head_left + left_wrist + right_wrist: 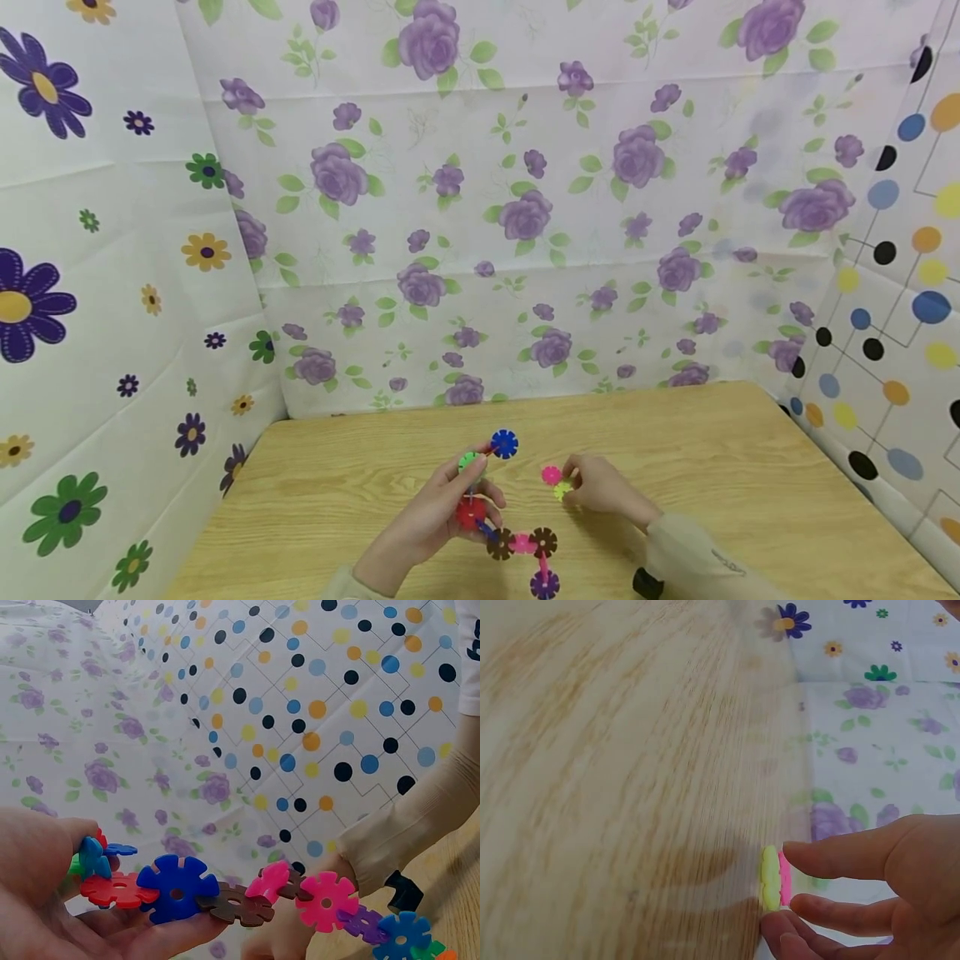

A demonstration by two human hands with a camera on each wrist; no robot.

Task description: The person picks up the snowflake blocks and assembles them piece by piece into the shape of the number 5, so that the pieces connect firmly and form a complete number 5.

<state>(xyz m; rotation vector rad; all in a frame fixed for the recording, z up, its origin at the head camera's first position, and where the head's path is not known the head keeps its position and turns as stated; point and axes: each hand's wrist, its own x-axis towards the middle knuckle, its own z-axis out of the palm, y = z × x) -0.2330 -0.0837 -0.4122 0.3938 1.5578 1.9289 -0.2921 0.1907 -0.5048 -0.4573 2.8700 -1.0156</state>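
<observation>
A chain of interlocked, notched plastic discs is held by my left hand (435, 512), whose thumb presses near a green disc (471, 464). A blue disc (504, 443) sticks out at the chain's far end. Over the fingers lies a red disc (471, 512), followed by brown discs (501, 544), a pink one and a purple disc (544, 584) hanging toward me. Down at the tabletop, my right hand (600, 485) has thumb and fingertips at the edges of a yellow disc (770, 877), pinching it. A pink disc (551, 475) lies right beside the yellow one.
The wooden table (337, 467) meets a flower-printed cloth (450, 333) at its back edge. Dotted cloth (885, 367) hangs on the right, and another flowered cloth on the left. A small black object (647, 582) shows near my right sleeve.
</observation>
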